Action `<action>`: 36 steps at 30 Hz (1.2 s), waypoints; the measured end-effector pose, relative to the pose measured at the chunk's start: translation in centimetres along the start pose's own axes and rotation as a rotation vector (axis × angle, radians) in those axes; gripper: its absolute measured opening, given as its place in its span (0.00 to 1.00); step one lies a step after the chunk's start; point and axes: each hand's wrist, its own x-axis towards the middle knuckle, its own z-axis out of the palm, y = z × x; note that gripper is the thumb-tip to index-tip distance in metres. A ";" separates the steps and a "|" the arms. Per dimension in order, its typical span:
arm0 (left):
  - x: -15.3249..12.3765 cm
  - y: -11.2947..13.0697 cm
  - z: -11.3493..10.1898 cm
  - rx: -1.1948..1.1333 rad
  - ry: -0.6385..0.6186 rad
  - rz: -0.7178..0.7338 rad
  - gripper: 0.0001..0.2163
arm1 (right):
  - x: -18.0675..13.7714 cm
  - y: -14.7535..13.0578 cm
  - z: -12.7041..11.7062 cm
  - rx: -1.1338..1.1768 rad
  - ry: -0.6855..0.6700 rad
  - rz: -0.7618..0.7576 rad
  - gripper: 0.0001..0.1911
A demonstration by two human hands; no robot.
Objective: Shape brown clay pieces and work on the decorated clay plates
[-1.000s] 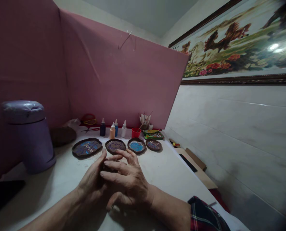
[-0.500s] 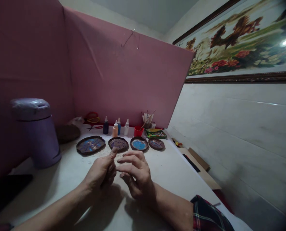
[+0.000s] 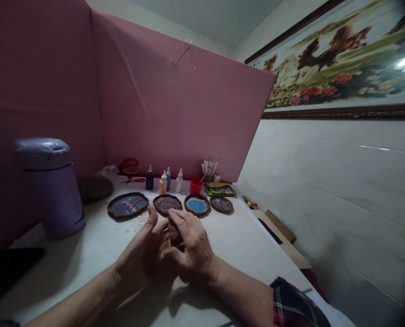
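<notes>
My left hand (image 3: pixel 141 252) and my right hand (image 3: pixel 193 245) meet over the white table (image 3: pixel 243 245), fingers curled round a small dark brown lump of clay (image 3: pixel 174 232) held between them. The lump is mostly hidden by the fingers. Just beyond the hands lie several dark clay dishes with painted insides: a large one (image 3: pixel 127 205), a purple-toned one (image 3: pixel 167 204), a blue one (image 3: pixel 197 205) and a smaller one (image 3: pixel 221 204).
Small paint bottles (image 3: pixel 164 179), a red cup (image 3: pixel 196 185) with tools, a colourful tray (image 3: pixel 220 189) and red scissors (image 3: pixel 133 180) stand at the back by the pink partition (image 3: pixel 175 109). A purple lidded bin (image 3: pixel 49 184) stands at left. A dark clay mass (image 3: pixel 95 187) lies beside it.
My hands lay flat together a second ago, then drew slightly apart; now both have closed on the clay lump between them. The view shifted slightly.
</notes>
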 end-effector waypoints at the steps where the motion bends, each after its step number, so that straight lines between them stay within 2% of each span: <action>1: -0.1 -0.1 0.0 0.012 -0.011 -0.014 0.27 | 0.0 0.1 0.0 0.011 -0.015 -0.005 0.30; 5: -0.1 -0.4 -0.4 0.107 -0.028 -0.067 0.27 | -0.1 0.0 -0.4 0.192 0.060 0.083 0.20; 8: 0.2 -0.3 -0.7 0.164 -0.067 -0.065 0.27 | 0.0 -0.4 -0.7 0.343 0.166 0.225 0.12; 10: 0.4 -0.1 -0.9 0.202 -0.025 -0.037 0.25 | 0.2 -0.5 -0.7 0.445 0.220 0.355 0.11; 13: 0.8 0.1 -1.2 0.287 0.147 0.023 0.22 | 0.4 -0.3 -0.4 0.689 0.222 0.582 0.14; 16: 1.2 -0.1 -1.6 0.343 0.188 0.030 0.21 | 0.5 0.1 0.0 0.891 0.275 0.750 0.24; 19: 1.6 -0.5 -2.1 0.360 0.185 0.040 0.20 | 0.9 -0.2 -0.2 0.866 0.277 0.834 0.32; 24: 1.9 -0.7 -2.5 0.391 0.146 0.029 0.19 | 1.1 -1.7 -0.6 0.778 0.087 0.875 0.32; 27: 1.8 -0.9 -2.4 0.366 0.173 -0.005 0.17 | 0.5 -1.9 -0.5 0.645 0.111 0.770 0.31; 30: 1.5 -0.9 -2.0 0.254 0.194 -0.049 0.16 | 0.2 -1.6 -0.4 0.450 0.120 0.433 0.28; 33: 1.1 -0.4 -1.5 0.046 0.129 -0.064 0.17 | 0.4 -1.2 -0.6 0.295 -0.032 0.006 0.35; 34: 1.0 -0.1 -1.5 -0.011 0.105 -0.049 0.17 | 0.4 -1.1 -0.7 0.248 -0.066 -0.082 0.34; 36: 0.9 0.5 -1.6 -0.033 0.101 -0.023 0.19 | 0.4 -1.1 -1.0 0.180 -0.037 -0.112 0.28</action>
